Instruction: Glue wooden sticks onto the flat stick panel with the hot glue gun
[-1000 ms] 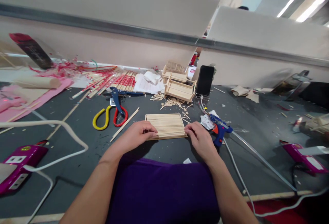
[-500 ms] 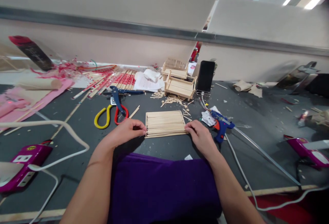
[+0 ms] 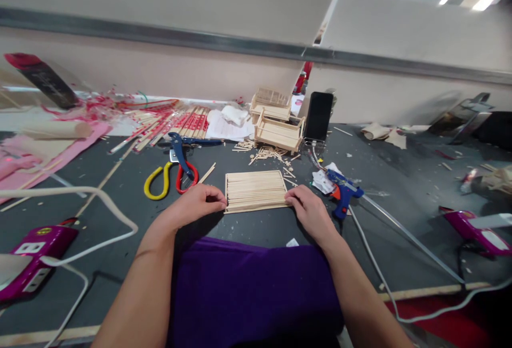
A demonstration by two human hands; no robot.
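Note:
A flat panel of wooden sticks (image 3: 255,191) lies on the dark grey table in front of me. My left hand (image 3: 198,205) has its fingers curled and pressed against the panel's left edge. Pressed against the right edge is my right hand (image 3: 309,210), fingers bent too. Both hands squeeze the panel between them, low on its near corners.
A blue glue gun (image 3: 342,192) with its cord lies just right of my right hand. Yellow-and-red pliers (image 3: 172,179) and blue cutters (image 3: 181,148) lie to the left. Small stick models (image 3: 278,127), a black phone (image 3: 319,116) and loose sticks (image 3: 176,122) stand behind. Magenta power strips (image 3: 34,249) flank the sides.
My left hand has slid off the top of the panel to its left edge. The view has shifted slightly; the panel stays in place.

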